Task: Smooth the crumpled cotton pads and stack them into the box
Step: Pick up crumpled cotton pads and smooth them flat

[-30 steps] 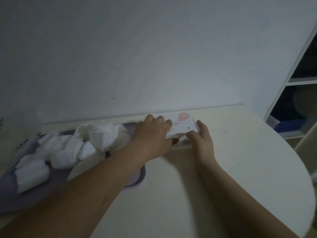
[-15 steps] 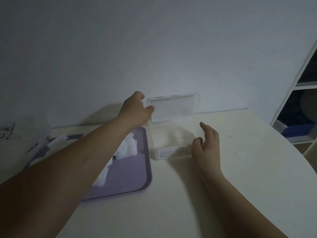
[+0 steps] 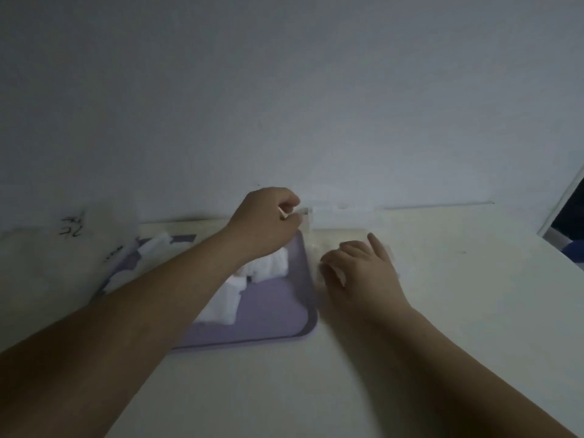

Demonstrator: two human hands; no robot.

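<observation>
A clear plastic box (image 3: 335, 240) stands at the back of the table by the wall, its lid (image 3: 341, 214) swung up and back. My left hand (image 3: 265, 222) pinches the lid's left corner. My right hand (image 3: 357, 267) rests on the box's front, fingers curved over it. Several crumpled white cotton pads (image 3: 249, 279) lie on the purple tray (image 3: 278, 324) left of the box, partly hidden under my left forearm.
The cream round table (image 3: 442, 311) spreads right and forward. A white wall stands just behind the box. A translucent bag with black writing (image 3: 72, 226) sits at the back left. A white shelf unit (image 3: 565, 210) shows at the far right edge.
The box's lid went from closed to swung open, lifted by my left hand. My right hand moved onto the box's front. The view shifted so the box sits lower and farther.
</observation>
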